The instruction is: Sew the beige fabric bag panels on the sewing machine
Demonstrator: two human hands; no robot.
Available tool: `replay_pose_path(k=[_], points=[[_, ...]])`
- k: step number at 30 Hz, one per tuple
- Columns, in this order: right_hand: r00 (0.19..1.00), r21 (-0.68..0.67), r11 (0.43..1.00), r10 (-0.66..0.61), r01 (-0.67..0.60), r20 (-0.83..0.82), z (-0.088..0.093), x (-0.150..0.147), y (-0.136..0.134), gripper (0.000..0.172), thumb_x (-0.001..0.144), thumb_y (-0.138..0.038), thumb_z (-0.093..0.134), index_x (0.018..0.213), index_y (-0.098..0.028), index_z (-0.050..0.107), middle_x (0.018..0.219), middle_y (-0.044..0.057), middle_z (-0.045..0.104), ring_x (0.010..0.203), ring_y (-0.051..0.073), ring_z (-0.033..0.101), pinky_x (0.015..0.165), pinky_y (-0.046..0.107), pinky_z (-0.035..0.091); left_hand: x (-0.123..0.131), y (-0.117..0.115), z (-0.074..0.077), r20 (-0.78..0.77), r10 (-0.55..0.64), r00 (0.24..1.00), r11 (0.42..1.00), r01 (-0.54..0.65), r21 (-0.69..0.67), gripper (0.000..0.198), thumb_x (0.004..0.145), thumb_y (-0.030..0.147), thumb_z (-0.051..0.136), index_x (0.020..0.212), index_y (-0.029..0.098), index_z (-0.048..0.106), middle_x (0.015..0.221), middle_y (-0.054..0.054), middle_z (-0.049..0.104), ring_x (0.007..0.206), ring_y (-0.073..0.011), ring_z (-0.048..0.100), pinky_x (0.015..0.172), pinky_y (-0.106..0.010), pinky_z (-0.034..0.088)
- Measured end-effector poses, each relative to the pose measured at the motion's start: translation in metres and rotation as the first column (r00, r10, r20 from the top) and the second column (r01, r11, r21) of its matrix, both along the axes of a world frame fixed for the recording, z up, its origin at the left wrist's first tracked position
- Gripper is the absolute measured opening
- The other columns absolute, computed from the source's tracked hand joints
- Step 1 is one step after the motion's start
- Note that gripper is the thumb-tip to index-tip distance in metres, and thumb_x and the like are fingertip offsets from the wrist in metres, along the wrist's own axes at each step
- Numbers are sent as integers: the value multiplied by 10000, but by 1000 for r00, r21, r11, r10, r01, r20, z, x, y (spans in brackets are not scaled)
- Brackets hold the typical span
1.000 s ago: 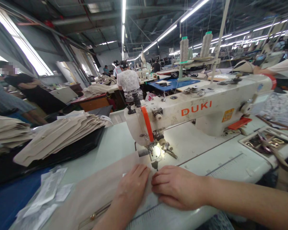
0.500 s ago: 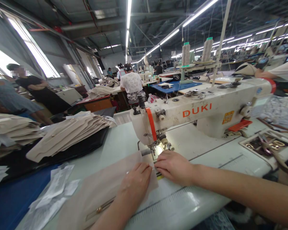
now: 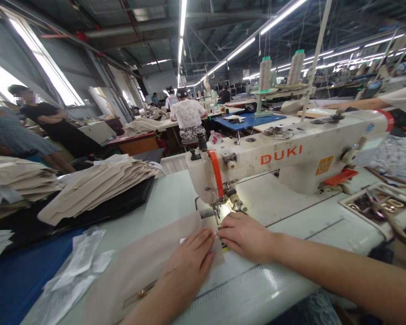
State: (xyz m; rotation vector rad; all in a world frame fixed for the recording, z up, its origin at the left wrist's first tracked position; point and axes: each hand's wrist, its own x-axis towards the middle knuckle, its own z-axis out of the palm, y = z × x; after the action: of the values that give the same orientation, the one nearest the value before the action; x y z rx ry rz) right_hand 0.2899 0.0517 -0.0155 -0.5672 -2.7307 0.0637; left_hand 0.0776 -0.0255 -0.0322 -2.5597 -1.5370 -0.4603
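Note:
A thin beige fabric panel (image 3: pixel 145 253) lies on the sewing machine's pale table, its right end close to the needle and presser foot (image 3: pixel 219 212). My left hand (image 3: pixel 191 257) rests flat on the panel, fingers stretched toward the needle. Below its wrist, a narrow slot with a gold-coloured metal piece (image 3: pixel 142 293) shows in the fabric. My right hand (image 3: pixel 245 237) is just right of the needle, its fingers bent and pressed together at the panel's edge. Its fingertips partly hide that edge. The white sewing machine (image 3: pixel 250 158) has its lamp lit.
Stacked beige fabric pieces (image 3: pixel 98 185) lie on black material at left, near white strips (image 3: pixel 77 266) and blue cloth (image 3: pixel 30 284). A parts tray (image 3: pixel 375 205) with metal hardware stands at right. Thread cones (image 3: pixel 265 74) rise behind the machine. Several people are around the workshop.
My left hand has flattened and its thumb shows more to the side. My right hand stays at the fabric edge. The view has shifted slightly.

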Motion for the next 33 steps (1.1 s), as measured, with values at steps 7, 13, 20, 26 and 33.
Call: replay_pose_path(k=[7, 13, 20, 26, 33], points=[[999, 49, 998, -46, 47, -24, -2, -3, 11, 130, 948, -202, 582, 910, -154, 696, 902, 74, 679, 895, 211, 577, 867, 334, 452, 5, 13, -3, 36, 39, 999, 998, -37, -49, 400, 969, 258, 424, 1308, 169, 616, 1331, -132, 647, 1221, -267, 613, 1010, -463, 528], [996, 73, 994, -85, 84, 10, -2, -5, 21, 172, 980, -221, 536, 990, -142, 688, 938, 88, 674, 920, 214, 586, 879, 343, 446, 7, 34, -5, 69, 4, 998, 1000, -2, -30, 389, 966, 246, 425, 1292, 160, 621, 1337, -125, 645, 1246, -251, 597, 1061, -444, 489], [993, 77, 990, -121, 120, 8, -2, -6, 21, 195, 993, -215, 509, 957, -137, 684, 919, 90, 665, 889, 213, 588, 841, 339, 444, 9, 37, -4, 51, -7, 999, 1000, 7, 6, 382, 956, 221, 418, 1267, 150, 628, 1306, -129, 664, 1214, -248, 616, 1041, -449, 503], [993, 85, 990, -114, 114, 0, -7, -6, 18, 174, 978, -194, 527, 925, -144, 685, 890, 77, 665, 878, 210, 572, 836, 333, 441, 9, 30, -6, 53, -6, 999, 1000, 5, 8, 379, 949, 216, 441, 1277, 176, 628, 1316, -122, 660, 1202, -250, 626, 1023, -444, 519], [986, 90, 985, -154, 148, 63, -4, -6, 21, 205, 1005, -214, 494, 945, -139, 676, 872, 75, 638, 866, 205, 562, 819, 333, 420, 7, 43, -9, 62, -61, 996, 997, 58, 44, 387, 960, 221, 434, 1292, 145, 617, 1309, -131, 662, 1217, -247, 615, 1040, -439, 513]])
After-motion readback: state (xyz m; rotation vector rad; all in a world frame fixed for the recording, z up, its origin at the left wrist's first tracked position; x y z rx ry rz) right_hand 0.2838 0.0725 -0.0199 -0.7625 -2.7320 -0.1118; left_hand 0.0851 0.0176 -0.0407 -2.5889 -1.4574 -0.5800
